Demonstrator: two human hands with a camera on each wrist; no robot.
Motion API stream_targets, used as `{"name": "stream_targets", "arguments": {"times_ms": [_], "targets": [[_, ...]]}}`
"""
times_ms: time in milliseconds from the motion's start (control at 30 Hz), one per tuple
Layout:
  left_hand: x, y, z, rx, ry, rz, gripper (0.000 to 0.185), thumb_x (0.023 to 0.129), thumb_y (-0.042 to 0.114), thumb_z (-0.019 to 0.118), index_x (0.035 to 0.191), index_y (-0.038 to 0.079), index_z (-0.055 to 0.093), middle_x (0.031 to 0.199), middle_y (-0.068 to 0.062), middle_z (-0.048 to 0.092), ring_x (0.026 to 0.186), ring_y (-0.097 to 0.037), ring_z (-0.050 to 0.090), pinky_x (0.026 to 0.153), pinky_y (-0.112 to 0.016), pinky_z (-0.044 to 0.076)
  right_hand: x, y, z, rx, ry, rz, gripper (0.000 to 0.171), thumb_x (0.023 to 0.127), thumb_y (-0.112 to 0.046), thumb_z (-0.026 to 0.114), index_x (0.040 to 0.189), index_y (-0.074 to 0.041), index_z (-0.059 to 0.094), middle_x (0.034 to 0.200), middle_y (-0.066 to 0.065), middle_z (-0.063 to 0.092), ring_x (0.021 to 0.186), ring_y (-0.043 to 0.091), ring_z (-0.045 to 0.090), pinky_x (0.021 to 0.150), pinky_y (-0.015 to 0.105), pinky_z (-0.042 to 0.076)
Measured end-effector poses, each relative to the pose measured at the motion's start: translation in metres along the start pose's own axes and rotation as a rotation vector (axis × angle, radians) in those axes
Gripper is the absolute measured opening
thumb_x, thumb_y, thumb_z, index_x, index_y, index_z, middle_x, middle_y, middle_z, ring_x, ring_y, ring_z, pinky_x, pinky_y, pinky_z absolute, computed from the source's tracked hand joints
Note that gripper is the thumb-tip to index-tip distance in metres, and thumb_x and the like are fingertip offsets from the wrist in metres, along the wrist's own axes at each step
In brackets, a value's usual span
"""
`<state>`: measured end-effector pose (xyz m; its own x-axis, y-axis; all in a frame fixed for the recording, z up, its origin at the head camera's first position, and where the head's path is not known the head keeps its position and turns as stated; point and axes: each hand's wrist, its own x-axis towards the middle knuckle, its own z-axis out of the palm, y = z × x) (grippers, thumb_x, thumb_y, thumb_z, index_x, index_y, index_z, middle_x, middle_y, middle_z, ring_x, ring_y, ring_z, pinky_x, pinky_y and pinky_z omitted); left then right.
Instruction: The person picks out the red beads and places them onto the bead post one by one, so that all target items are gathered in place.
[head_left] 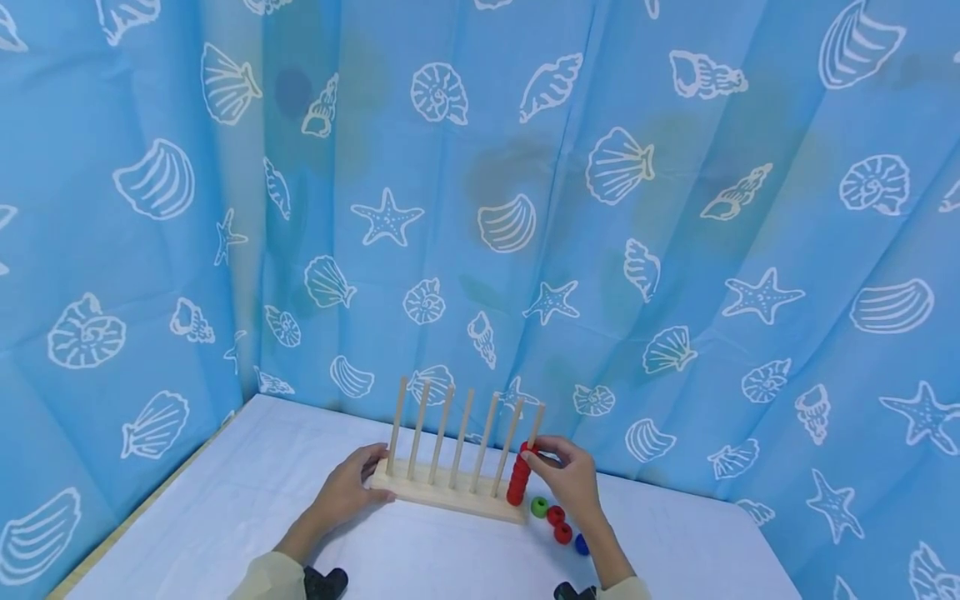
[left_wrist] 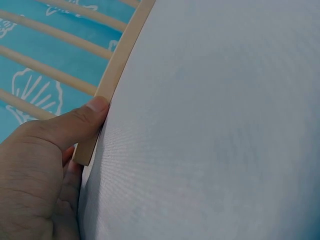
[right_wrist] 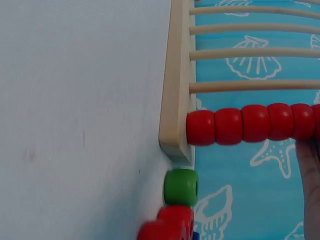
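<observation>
A wooden bead rack point(head_left: 427, 493) with several upright pegs stands on the white table. My left hand point(head_left: 347, 492) grips the left end of its base; in the left wrist view the thumb point(left_wrist: 82, 120) lies along the front edge. Red beads point(head_left: 517, 485) are stacked on the rightmost peg. Around the top of that stack, my right hand point(head_left: 572, 482) pinches a red bead point(head_left: 527, 448) on the peg. In the right wrist view the red beads point(right_wrist: 228, 126) sit in a tight row, and only part of the right hand point(right_wrist: 310, 175) shows at the edge.
Loose beads lie right of the base under my right forearm: a green bead point(head_left: 539, 506), a red bead point(head_left: 556, 516), another red bead point(head_left: 562, 533) and a blue bead point(head_left: 582, 544). A blue shell-print curtain point(head_left: 465, 208) hangs behind the white tabletop point(head_left: 450, 558).
</observation>
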<state>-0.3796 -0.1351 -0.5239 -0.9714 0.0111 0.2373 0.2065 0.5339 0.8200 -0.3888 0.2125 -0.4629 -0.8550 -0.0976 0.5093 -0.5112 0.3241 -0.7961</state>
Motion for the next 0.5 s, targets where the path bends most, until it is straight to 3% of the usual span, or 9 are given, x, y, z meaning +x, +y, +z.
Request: {"name": "stream_targets", "arguments": {"times_ms": [200,333,500], "targets": [[0.001,-0.001,0.0,0.008,0.004,0.002,0.086,0.051,0.03,0.081,0.126,0.015,0.042,0.123,-0.001,0.048,0.116,-0.019,0.043,0.096,-0.031,0.038,-0.004,-0.018,-0.018,-0.074,-0.052,0.066,0.035,0.075,-0.033,0.066,0.106,-0.02,0.059,0.104,-0.002,0.059,0.099,0.018,0.056,0.075,0.026,0.052],[-0.001,-0.002,0.0,-0.008,-0.001,0.005,0.086,0.051,0.029,0.082,0.126,0.014,0.043,0.123,-0.002,0.048,0.116,-0.02,0.043,0.095,-0.031,0.038,-0.01,-0.016,-0.03,-0.119,-0.035,0.087,0.028,0.076,-0.032,0.066,0.101,-0.023,0.06,0.101,-0.001,0.06,0.097,0.016,0.057,0.076,0.025,0.051],[0.0,-0.002,0.001,-0.005,-0.004,0.004,0.086,0.051,0.029,0.082,0.126,0.014,0.042,0.123,-0.002,0.048,0.116,-0.02,0.043,0.095,-0.03,0.038,-0.019,-0.007,-0.044,-0.146,-0.011,0.191,0.02,0.075,-0.028,0.068,0.094,-0.026,0.063,0.095,-0.004,0.061,0.092,0.014,0.059,0.074,0.023,0.052]]}}
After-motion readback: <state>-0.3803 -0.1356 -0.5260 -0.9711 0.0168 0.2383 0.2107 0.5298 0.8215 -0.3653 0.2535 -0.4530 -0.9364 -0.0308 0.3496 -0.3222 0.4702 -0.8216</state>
